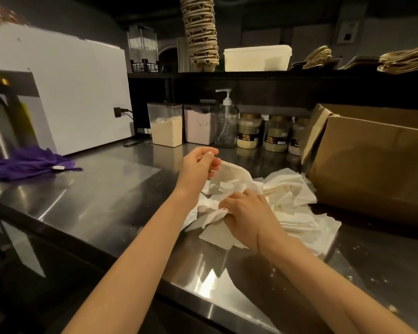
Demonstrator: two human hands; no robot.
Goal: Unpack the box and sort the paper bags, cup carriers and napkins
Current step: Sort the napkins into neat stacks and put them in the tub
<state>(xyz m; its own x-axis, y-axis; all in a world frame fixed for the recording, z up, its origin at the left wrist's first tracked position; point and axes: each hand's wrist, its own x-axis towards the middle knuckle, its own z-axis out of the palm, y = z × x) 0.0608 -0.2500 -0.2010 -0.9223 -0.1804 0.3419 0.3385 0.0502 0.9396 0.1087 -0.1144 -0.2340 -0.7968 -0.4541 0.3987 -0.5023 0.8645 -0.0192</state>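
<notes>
— So, how do we free these napkins (287, 196) without scattering more of them over the steel counter (106, 189)?

— We pull the white wrapper (232, 172) up and to the far left with our left hand (198, 165) while our right hand (245, 213) pins the bundle down. A slow, even pull looks best; a jerk would likely fling loose sheets off the near edge.

— What are our fingers doing?

— On the left, thumb and fingertips pinch the wrapper's upper rim, raised just above the pile. On the right, the fingers curl over a bunch of napkins at the pile's near-left side, knuckles up, palm pressing them onto the counter.

— And the rest of the napkins?

— They spread in a loose heap to the right of our right hand, reaching up to the near wall of the open cardboard box (372, 160). Some lie under our right wrist.

— Where does it all go?

— Judging by the far shelf (251, 74), the cup carriers (199, 32) are stacked there and the paper bags (405, 59) lie at its right end. We cannot tell what remains inside the box.
</notes>
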